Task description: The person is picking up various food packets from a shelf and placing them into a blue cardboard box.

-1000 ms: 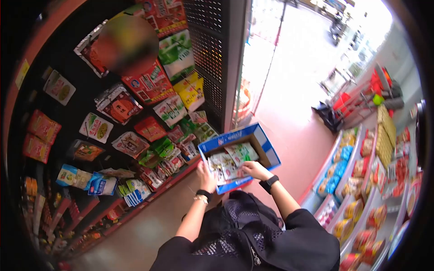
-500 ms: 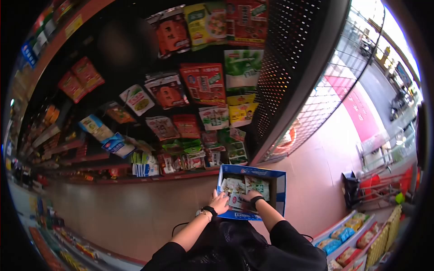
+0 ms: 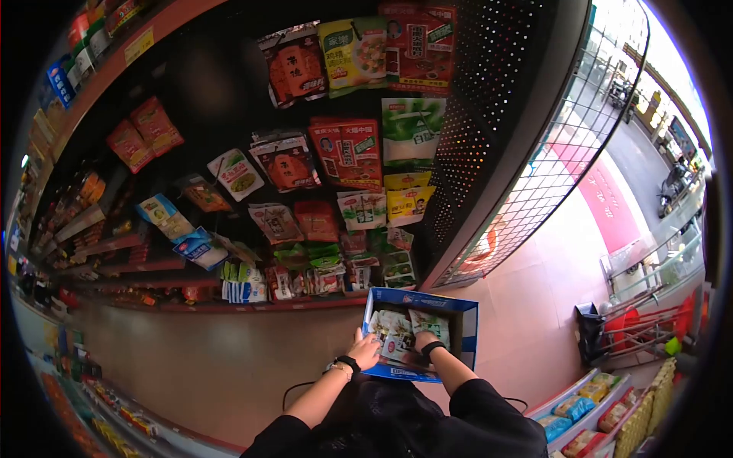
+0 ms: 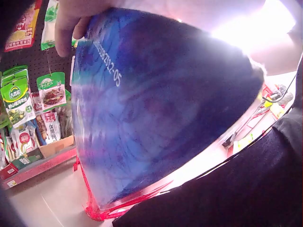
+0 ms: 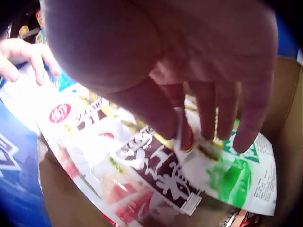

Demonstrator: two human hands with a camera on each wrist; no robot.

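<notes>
A blue open box point(image 3: 467, 337) with a brown inside stands in front of the body, holding white packets point(image 3: 393, 340). My left hand point(image 3: 365, 349) grips its near left edge; in the left wrist view those fingers point(image 4: 71, 23) curl over the corner of the blue box wall point(image 4: 156, 109). Inside the box is my right hand point(image 3: 429, 343). In the right wrist view that hand point(image 5: 165, 56) points down, its thumb and fingers around the raised edge of a white-and-green packet point(image 5: 232, 179), beside a white packet with dark lettering point(image 5: 165, 175).
Hanging packets point(image 3: 347, 153) cover the dark rack ahead, above a low red-edged shelf point(image 3: 305, 303). A mesh panel point(image 3: 534, 191) stands by the bright doorway. Folded carts point(image 3: 641, 324) and tiered shelves of packaged goods point(image 3: 573, 408) are at right.
The view has turned toward the rack, and the box now sits lower in it. My right hand has moved deeper among the packets; the left stays at the box's edge.
</notes>
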